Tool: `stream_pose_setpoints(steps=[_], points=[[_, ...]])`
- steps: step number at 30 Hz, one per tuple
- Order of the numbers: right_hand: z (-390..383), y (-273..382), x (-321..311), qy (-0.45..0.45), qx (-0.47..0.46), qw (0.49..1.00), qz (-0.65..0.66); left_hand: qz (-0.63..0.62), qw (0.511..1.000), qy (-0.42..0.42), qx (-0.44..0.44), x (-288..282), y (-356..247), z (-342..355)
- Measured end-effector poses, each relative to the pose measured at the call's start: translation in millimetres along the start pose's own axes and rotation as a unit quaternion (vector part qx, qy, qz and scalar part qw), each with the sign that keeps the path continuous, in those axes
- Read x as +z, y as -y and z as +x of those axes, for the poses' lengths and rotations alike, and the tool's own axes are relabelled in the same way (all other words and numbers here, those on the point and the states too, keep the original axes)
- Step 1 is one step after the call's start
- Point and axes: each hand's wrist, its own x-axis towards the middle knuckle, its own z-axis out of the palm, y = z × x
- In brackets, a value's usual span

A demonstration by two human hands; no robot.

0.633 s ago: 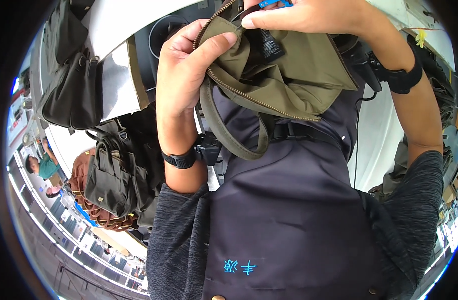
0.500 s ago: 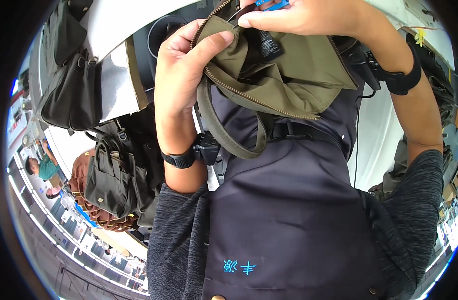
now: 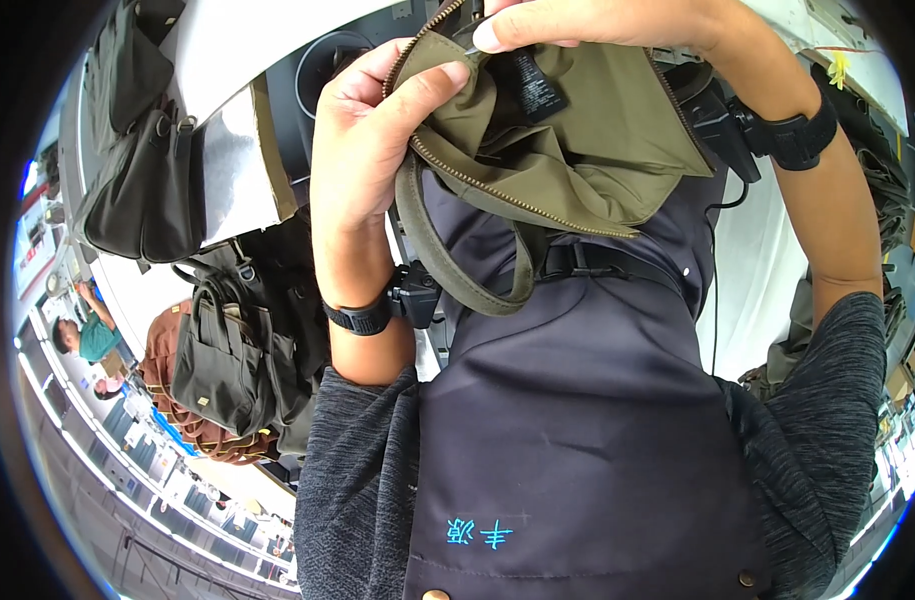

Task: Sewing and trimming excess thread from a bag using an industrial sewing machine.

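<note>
An olive-green bag (image 3: 617, 125) lies open in front of me at the top of the view, its lining and a black label (image 3: 535, 88) showing. A brass-toothed zipper (image 3: 497, 203) runs along its mouth. My left hand (image 3: 372, 125) is closed on the bag's edge at the left, thumb pressed on the lining inside. Opposite it, my right hand (image 3: 577, 22) is closed by the bag's upper edge, its thumb tip close to my left thumb. A thin pale sliver shows below that thumb; the fingers are cut off by the frame. A strap handle (image 3: 462, 285) hangs toward my apron.
Dark bags (image 3: 142, 185) stand on the left beside a shiny silver sheet (image 3: 239, 165). Below them are a black bag (image 3: 222, 370) and a brown bundle (image 3: 162, 350). More dark bags (image 3: 877, 190) sit at the far right. A person (image 3: 87, 330) is in the left background.
My right hand has shifted slightly up and left, and the blue-handled tool it held has gone from sight. The left hand and the bag stay almost in place.
</note>
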Motion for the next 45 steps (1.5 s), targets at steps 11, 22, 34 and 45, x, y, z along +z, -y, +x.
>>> stream_pose_setpoints(steps=[11, 22, 34, 45], points=[[-9.7, -17.6, -1.1, -0.078, -0.190, 0.976, -0.070, -0.074, 0.997, -0.001, -0.033, -5.5, 4.1, 3.8], [-11.7, -21.1, 18.2, -0.123, -0.233, 0.952, -0.155, -0.092, 0.994, 0.003, -0.052, -8.7, 6.0, 5.1], [-13.9, -19.4, 20.5, -0.153, -0.269, 0.925, -0.221, -0.089, 0.995, 0.005, -0.043, -9.2, 8.8, 5.5], [-9.9, -20.9, 21.0, -0.141, -0.260, 0.932, -0.209, -0.100, 0.994, -0.003, -0.041, -10.5, 9.6, 4.7]])
